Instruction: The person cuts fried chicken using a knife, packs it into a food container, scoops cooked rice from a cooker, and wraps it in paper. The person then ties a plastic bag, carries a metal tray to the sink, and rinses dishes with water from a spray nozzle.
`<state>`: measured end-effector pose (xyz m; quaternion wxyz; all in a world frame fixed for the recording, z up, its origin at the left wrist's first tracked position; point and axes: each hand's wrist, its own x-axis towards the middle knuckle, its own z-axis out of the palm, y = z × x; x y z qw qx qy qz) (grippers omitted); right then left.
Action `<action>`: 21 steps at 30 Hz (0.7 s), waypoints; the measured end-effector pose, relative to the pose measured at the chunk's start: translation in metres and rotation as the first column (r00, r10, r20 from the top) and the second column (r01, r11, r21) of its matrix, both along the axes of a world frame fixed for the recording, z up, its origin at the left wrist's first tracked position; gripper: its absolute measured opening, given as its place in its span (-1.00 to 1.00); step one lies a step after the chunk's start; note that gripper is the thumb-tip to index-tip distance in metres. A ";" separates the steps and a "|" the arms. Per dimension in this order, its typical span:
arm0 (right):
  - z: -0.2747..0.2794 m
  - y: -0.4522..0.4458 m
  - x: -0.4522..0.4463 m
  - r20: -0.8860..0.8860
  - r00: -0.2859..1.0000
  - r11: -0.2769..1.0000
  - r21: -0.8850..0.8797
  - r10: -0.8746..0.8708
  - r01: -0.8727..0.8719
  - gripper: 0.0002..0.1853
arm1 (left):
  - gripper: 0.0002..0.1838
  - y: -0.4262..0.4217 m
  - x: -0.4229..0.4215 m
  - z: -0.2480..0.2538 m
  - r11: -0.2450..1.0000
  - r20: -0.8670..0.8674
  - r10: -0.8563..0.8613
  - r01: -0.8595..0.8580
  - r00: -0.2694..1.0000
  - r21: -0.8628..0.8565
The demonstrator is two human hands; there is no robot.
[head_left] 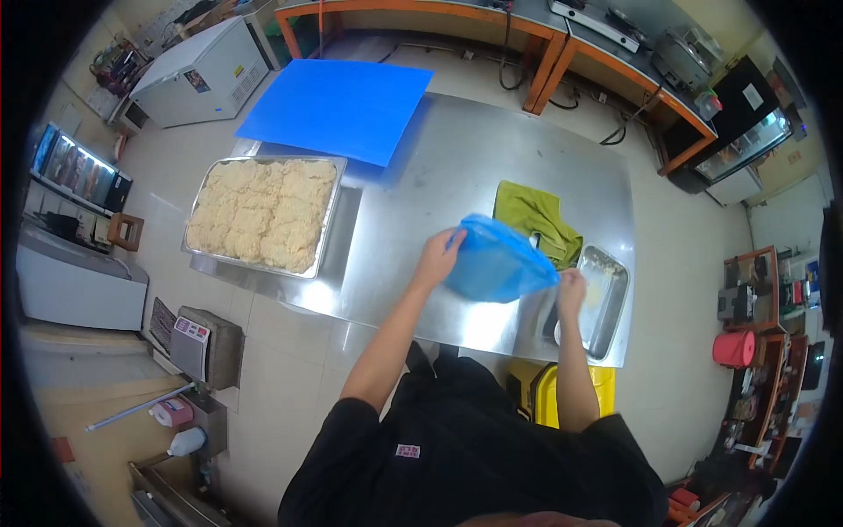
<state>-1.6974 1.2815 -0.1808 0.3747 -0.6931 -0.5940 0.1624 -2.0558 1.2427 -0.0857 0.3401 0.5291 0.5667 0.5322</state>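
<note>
A thin blue plastic bag (499,268) is stretched between my two hands above the steel table. My left hand (436,257) grips its upper left edge, fingers closed. At the bag's right corner, my right hand (571,290) pinches the edge. Behind the bag lies a crumpled green cloth (537,220). Just right of my right hand sits a shallow metal tray (622,279) with pale residue in it. A large metal pan at the table's left holds a lumpy, pale dough-like mass (262,213).
A blue sheet (338,107) lies at the far left of the steel table (457,132), overhanging its edge. A yellow bin (600,386) stands below the near right edge. A weighing scale (190,344) is at the lower left; a chest freezer (202,75) stands behind.
</note>
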 end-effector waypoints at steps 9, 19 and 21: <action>0.206 -0.046 -0.172 -0.058 0.786 0.786 0.109 0.616 -0.608 -0.70 | -0.50 -0.061 0.026 0.009 0.943 0.167 0.025 0.032 0.986 -0.331; 0.139 -0.043 -0.206 -0.238 0.573 0.602 0.066 0.784 -0.796 -0.89 | 0.19 -0.065 0.030 -0.042 0.983 -0.278 -0.179 0.179 0.944 -0.025; 0.135 -0.060 -0.214 -0.304 0.534 0.563 0.011 0.789 -0.826 -0.89 | 0.07 -0.048 0.043 -0.064 0.966 -0.027 -0.090 0.094 0.996 0.242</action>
